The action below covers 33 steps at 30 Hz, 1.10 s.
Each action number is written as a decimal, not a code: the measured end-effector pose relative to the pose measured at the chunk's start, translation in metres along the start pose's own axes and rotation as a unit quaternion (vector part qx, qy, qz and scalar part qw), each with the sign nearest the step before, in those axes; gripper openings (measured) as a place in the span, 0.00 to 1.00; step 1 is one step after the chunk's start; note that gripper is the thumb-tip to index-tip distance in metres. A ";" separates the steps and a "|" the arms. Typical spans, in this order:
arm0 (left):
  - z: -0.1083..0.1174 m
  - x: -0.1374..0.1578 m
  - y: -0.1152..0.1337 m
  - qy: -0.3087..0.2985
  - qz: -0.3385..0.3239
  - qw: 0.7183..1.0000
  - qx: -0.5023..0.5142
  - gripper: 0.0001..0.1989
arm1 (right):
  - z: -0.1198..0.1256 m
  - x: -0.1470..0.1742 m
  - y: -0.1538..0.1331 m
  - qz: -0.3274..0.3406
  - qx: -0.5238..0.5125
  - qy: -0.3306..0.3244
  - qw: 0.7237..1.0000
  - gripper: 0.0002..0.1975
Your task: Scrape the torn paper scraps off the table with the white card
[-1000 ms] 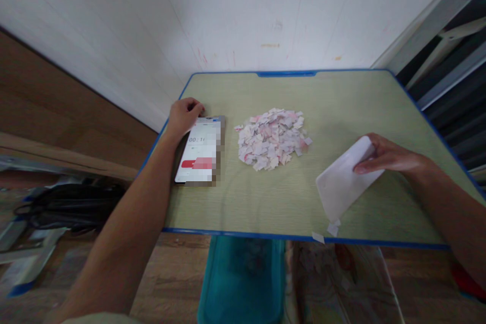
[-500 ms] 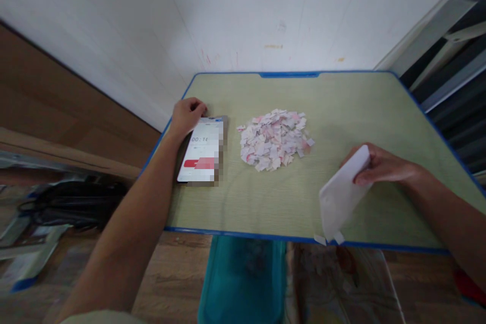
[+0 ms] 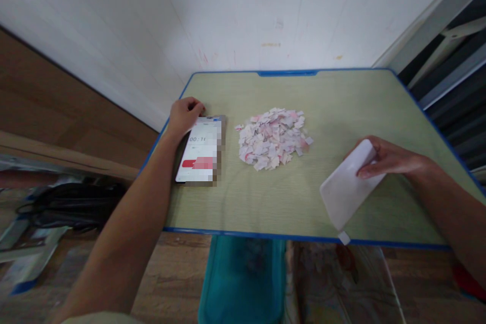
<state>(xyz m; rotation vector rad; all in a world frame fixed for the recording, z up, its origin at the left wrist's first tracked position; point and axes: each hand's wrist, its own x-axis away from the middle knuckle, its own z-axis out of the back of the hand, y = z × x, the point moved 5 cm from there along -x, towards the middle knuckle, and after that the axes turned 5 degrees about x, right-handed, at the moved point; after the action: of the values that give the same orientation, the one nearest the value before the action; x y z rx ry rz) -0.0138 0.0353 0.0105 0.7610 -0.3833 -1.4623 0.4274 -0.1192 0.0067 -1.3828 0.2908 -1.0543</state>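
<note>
My right hand (image 3: 387,159) grips a shallow, white box-like piece (image 3: 351,182) with rounded corners, tilted down toward the table's front edge. At its lower corner is a small white paper scrap (image 3: 343,237), over the blue rim. In the middle of the table lies a heap of small white and pinkish paper scraps (image 3: 271,139). My left hand (image 3: 185,114) rests with curled fingers beside the upper left corner of a phone (image 3: 199,149); nothing shows in them. The phone lies face up with a timer on its screen, partly pixelated.
The pale green table (image 3: 341,96) has a blue rim and stands against a white wall (image 3: 243,20). Below its front edge is a teal bin (image 3: 243,283). Brown cardboard (image 3: 68,91) stands at the left, and a metal frame (image 3: 436,40) at the right.
My right hand has tilted the white piece more toward flat and moved it slightly right. One of two scraps at its lower end is out of sight. My left hand stays by the phone.
</note>
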 end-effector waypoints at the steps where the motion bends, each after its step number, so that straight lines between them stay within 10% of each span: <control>1: 0.000 0.000 0.000 -0.002 0.009 1.000 -0.002 0.05 | 0.001 0.001 0.001 -0.004 0.007 0.000 1.000 0.10; 10: 0.000 0.000 0.001 -0.005 0.004 1.000 0.002 0.05 | 0.001 0.002 0.007 -0.018 0.008 -0.011 1.000 0.13; 20: 0.001 0.002 0.005 0.002 0.012 1.000 -0.003 0.05 | 0.009 -0.011 0.001 0.077 -0.168 0.405 0.896 0.14; 33: 0.000 0.000 0.000 -0.002 0.005 1.000 -0.003 0.05 | 0.018 -0.005 -0.002 0.057 -0.219 0.384 0.895 0.11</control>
<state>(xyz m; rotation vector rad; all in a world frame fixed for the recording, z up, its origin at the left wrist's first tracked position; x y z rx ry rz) -0.0141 0.0352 0.0101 0.7498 -0.3852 -1.4564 0.4370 -0.1033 0.0103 -1.2480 1.2399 -1.4617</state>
